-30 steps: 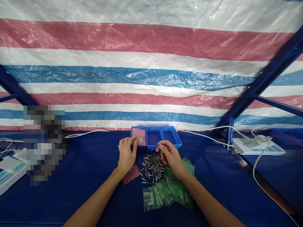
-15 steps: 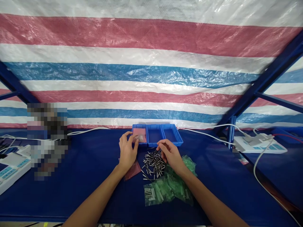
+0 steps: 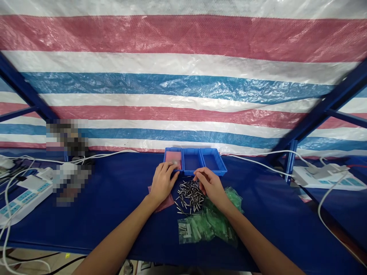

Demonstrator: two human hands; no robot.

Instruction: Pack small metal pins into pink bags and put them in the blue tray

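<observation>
My left hand (image 3: 164, 181) is at the front edge of the left blue bin (image 3: 164, 157). Its fingers stretch forward with the thumb apart, and the fingertips reach a pink plastic bag (image 3: 173, 156) inside. A second pink bag (image 3: 165, 204) lies partly under this hand and wrist. My right hand (image 3: 211, 186) is closed in a pinch at the right edge of a pile of thin metal pins (image 3: 189, 195); what its fingertips hold, if anything, is too small to make out. Green-tinted clear bags (image 3: 200, 228) lie in front of the pile and under my right forearm.
Beside the left bin stand a middle blue bin (image 3: 192, 160) and a right blue bin (image 3: 213, 161). White power strips (image 3: 28, 196) with cables lie at both sides of the dark blue table (image 3: 114, 198). A striped sheet (image 3: 183, 88) hangs behind. A blurred patch covers the left background.
The view has shifted, so the scene sits further right. My left hand has moved right against the bin, its fingers closer together. My right hand keeps its pinch by the pins.
</observation>
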